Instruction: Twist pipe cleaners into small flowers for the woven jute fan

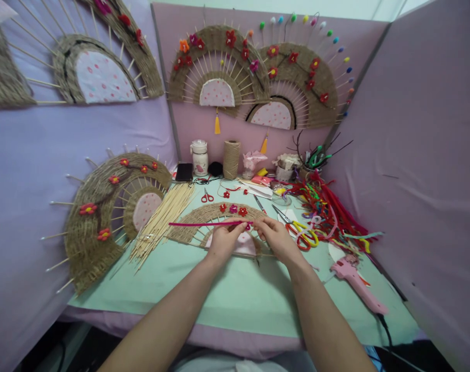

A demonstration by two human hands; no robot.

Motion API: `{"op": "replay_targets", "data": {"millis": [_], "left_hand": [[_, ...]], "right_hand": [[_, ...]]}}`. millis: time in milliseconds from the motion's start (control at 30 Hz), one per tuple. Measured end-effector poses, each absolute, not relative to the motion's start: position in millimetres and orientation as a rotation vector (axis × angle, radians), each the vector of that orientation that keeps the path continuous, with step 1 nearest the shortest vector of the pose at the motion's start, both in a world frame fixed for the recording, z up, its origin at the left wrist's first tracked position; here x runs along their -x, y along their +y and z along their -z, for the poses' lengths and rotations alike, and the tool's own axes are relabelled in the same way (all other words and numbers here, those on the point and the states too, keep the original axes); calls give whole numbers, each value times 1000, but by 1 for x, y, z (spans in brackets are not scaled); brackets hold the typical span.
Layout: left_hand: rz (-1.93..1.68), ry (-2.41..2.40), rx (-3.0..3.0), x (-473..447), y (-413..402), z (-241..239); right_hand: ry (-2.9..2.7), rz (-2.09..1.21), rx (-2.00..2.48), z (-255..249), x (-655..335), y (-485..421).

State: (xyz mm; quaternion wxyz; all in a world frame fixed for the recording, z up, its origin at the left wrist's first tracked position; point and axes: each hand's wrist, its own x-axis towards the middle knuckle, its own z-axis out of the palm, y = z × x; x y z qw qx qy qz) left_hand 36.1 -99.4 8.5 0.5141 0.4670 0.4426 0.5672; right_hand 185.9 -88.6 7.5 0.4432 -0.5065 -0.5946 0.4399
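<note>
A long magenta pipe cleaner (192,224) stretches out level to the left from my fingers. My left hand (225,238) pinches it near its right end, where a small curled magenta piece shows at the fingertips. Close by, my right hand (277,238) has its thumb and fingers closed at the end of the same pipe cleaner. Beneath both hands lies a fan (186,227) of woven twine on thin sticks, partly hidden by them. Red and magenta flowers (233,208) sit along its upper band.
Bamboo sticks (161,217) lie to the left, beside a larger twine fan (88,248). On the right are yellow-handled scissors (307,235), a pile of coloured pipe cleaners (331,206) and a pink glue gun (357,287) with its cord. Small red scissors (207,196) and a twine spool (231,160) stand farther back.
</note>
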Motion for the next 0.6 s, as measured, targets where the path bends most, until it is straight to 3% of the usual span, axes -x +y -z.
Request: {"op": "replay_targets", "data": {"millis": [267,600], "left_hand": [[-1343,1061,-1257,-39,-104,-8],[-1269,1119,-1078,-41,-98,1]], "right_hand": [[-1348,-1308,1217,-4,-187,-89],[-1307,-1275,1252,-3,-184,-88]]}}
